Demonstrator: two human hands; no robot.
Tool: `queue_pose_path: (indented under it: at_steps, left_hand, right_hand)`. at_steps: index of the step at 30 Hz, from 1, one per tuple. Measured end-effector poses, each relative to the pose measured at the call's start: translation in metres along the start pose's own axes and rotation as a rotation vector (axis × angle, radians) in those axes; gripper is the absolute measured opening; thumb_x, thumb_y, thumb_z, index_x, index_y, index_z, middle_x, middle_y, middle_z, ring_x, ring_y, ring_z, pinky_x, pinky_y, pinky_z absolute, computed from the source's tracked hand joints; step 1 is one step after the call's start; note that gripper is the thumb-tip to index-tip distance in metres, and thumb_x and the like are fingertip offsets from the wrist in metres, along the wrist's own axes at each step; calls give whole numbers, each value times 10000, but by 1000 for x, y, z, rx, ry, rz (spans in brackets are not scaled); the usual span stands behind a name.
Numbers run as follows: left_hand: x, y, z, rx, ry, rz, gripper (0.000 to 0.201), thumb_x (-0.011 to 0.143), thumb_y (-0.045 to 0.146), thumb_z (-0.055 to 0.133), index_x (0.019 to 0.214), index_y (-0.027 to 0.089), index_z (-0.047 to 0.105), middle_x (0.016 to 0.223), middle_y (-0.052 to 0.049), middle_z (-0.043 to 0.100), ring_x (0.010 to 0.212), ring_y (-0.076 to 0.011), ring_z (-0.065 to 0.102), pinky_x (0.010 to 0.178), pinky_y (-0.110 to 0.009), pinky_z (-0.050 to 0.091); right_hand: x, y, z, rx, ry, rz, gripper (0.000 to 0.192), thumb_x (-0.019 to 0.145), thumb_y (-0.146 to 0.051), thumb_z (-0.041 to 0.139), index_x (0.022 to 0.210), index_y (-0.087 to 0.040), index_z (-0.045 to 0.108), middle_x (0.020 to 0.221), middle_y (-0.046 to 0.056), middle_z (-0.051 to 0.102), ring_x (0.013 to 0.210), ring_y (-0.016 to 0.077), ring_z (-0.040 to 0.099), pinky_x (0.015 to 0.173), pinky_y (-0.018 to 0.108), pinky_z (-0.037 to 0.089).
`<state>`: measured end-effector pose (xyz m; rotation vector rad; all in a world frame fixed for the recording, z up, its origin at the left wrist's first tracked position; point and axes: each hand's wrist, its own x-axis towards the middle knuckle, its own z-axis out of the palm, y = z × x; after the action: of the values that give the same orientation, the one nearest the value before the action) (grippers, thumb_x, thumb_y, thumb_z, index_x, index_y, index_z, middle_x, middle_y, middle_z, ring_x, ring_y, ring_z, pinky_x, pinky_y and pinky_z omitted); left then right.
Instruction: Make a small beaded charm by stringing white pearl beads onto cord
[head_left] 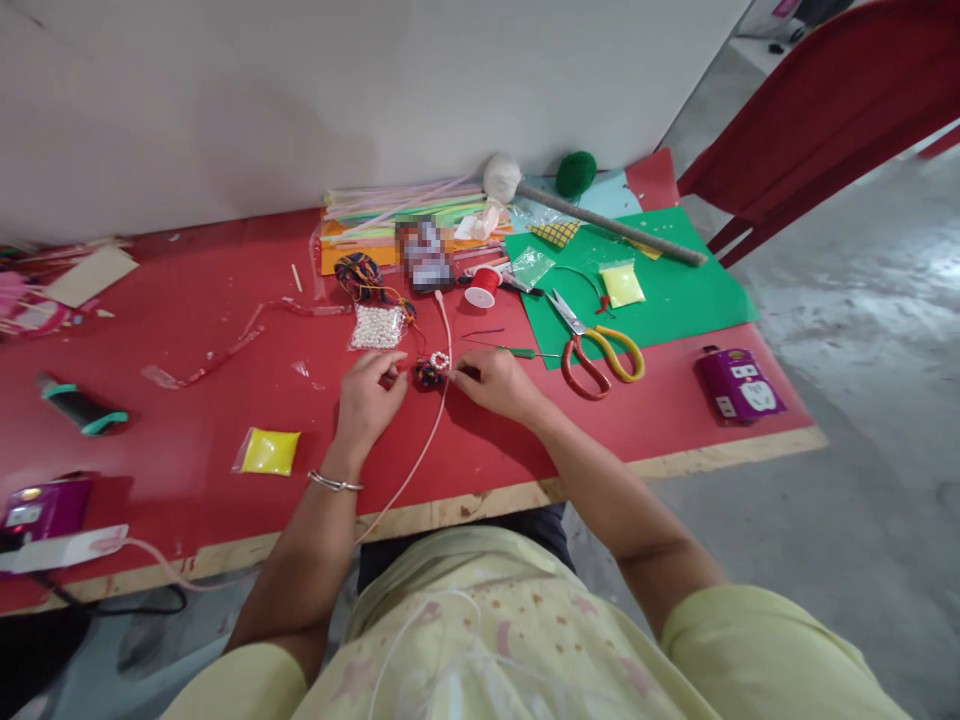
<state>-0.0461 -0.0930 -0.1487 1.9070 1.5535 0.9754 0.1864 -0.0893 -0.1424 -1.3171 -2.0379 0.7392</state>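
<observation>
My left hand pinches the small dark bead piece | my right hand pinches its 3 o'clock side | scissors at 3 o'clock, pearl bag at 11.

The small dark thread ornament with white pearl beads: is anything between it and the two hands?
Nothing visible: the left hand and right hand meet the small dark thread ornament with white pearl beads from either side. A pink cable passes just beside it.

Left hand: palm down, fingers curled, fingertips pinched toward 3 o'clock; metal bangle on wrist; forearm bare, running from 7 o'clock. Right hand: palm down, fingertips pinched toward 9 o'clock; forearm bare, running from 5 o'clock. Hands near, fingertips almost meeting.
</observation>
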Motion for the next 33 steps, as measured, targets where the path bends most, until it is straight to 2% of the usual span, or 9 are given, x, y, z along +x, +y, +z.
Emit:
queue_pose_path:
  at_steps: [3, 7, 9, 11, 15, 22, 27, 31, 33]
  left_hand:
    - [-2, -1, 0, 226, -59, 137, 219, 943, 270, 555, 1020, 204, 749, 876, -52, 606, 811, -184, 597, 754, -313, 480]
    - [0, -1, 1, 250, -28, 132, 185, 947, 280, 546, 915, 196, 708, 1093, -103, 621, 1012, -232, 609, 831, -346, 482]
    - [0, 1, 1, 128, -30, 30, 161, 930, 299, 569, 878, 194, 679, 1044, -96, 647, 950, -218, 620, 778, -329, 485]
    - [1, 6, 3, -129, -86, -171, 178, 917, 350, 593, 860, 195, 659, 837, -50, 655, 693, -157, 583, 615, -278, 447]
    - [1, 17, 7, -688, -187, -545, 255, 793, 410, 741, 823, 171, 656, 669, -2, 628, 419, -62, 383, 389, -210, 229]
    - [1, 22, 9, -925, -276, -693, 359, 587, 342, 907, 821, 133, 733, 630, 3, 604, 446, -42, 418, 359, -151, 173]
    - [-2, 20, 13, -882, -306, -639, 381, 606, 328, 898, 921, 148, 782, 644, -8, 642, 450, -45, 412, 396, -171, 226]
    - [-5, 19, 19, -648, -191, -379, 272, 670, 334, 857, 882, 171, 806, 767, -43, 720, 623, -120, 573, 578, -240, 437]
    - [-6, 20, 20, -455, -102, -229, 180, 725, 323, 812, 836, 182, 802, 812, -47, 729, 715, -155, 614, 662, -266, 466]
  right_hand:
    - [0, -2, 0, 50, 23, 15, 255, 933, -352, 656, 788, -156, 729, 671, 10, 645, 595, 102, 472, 589, 257, 280]
    - [0, -2, 1, 95, 76, 43, 349, 917, -440, 679, 719, -153, 693, 623, -6, 596, 574, 96, 454, 573, 255, 281]
    - [1, 0, 1, 119, 62, 33, 362, 921, -450, 676, 713, -155, 685, 617, -8, 591, 570, 98, 459, 570, 253, 293]
    - [1, 2, 1, 169, 18, -36, 302, 955, -402, 641, 784, -161, 700, 682, 4, 640, 618, 110, 521, 602, 244, 344]
    - [2, 0, 3, 219, -20, -257, 203, 1019, -286, 531, 958, -173, 688, 919, 65, 701, 840, 157, 630, 768, 261, 465]
    - [4, -6, 12, 217, 39, -366, 193, 1031, -278, 496, 970, -194, 658, 1172, 119, 631, 1034, 187, 631, 892, 314, 515]
    - [7, -1, 19, 308, 88, -300, 185, 1020, -300, 529, 952, -193, 664, 1108, 101, 659, 1001, 174, 653, 876, 295, 519]
    - [7, -4, 19, 285, 54, -192, 206, 1022, -318, 524, 955, -199, 678, 1017, 75, 704, 957, 167, 656, 862, 275, 494]
    - [7, -6, 19, 273, 41, -123, 221, 1022, -325, 521, 949, -194, 683, 949, 57, 721, 886, 155, 653, 818, 257, 477]
